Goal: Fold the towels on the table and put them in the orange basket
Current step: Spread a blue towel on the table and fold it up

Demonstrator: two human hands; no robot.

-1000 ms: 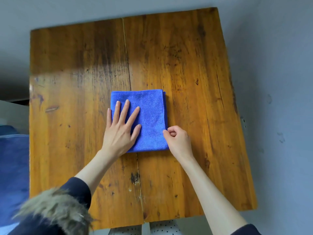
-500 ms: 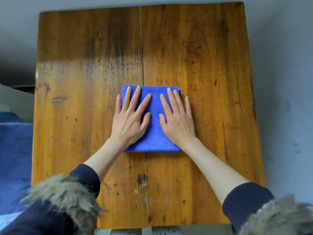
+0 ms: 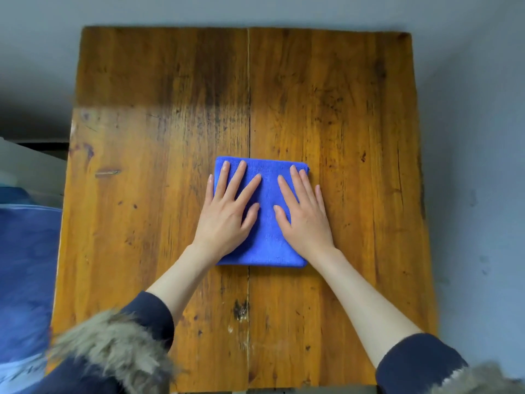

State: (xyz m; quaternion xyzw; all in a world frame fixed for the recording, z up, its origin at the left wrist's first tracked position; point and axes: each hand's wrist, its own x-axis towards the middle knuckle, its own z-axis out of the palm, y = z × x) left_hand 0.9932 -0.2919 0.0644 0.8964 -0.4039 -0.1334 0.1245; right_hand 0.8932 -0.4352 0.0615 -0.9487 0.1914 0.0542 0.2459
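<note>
While we are leaning over the wooden tabletop (image 3: 159,194), both of our hands are lying flat on a folded blue towel (image 3: 265,240) that is sitting near the middle of the boards, across the dark seam (image 3: 249,109) running between them. Our left hand (image 3: 227,220) is pressing on the towel's left half with its fingers straight and fanned apart, the little finger reaching just past the towel's left edge onto the wood. Our right hand (image 3: 305,220) is pressing on the right half in the same way, fingers straight and spread, its little finger lying along the towel's right edge. Neither grip is closing on anything: the fingers of both hands are staying uncurled, palms down on the cloth, thumbs pointing toward each other with a strip of blue showing between them. We are seeing the towel as a neat, nearly square shape, its near edge lying just behind our wrists. Dark sleeves (image 3: 147,314) with fur trim (image 3: 113,345) are covering our forearms at the bottom of the view, and something blue (image 3: 25,265) is showing beside the tabletop on the left.
</note>
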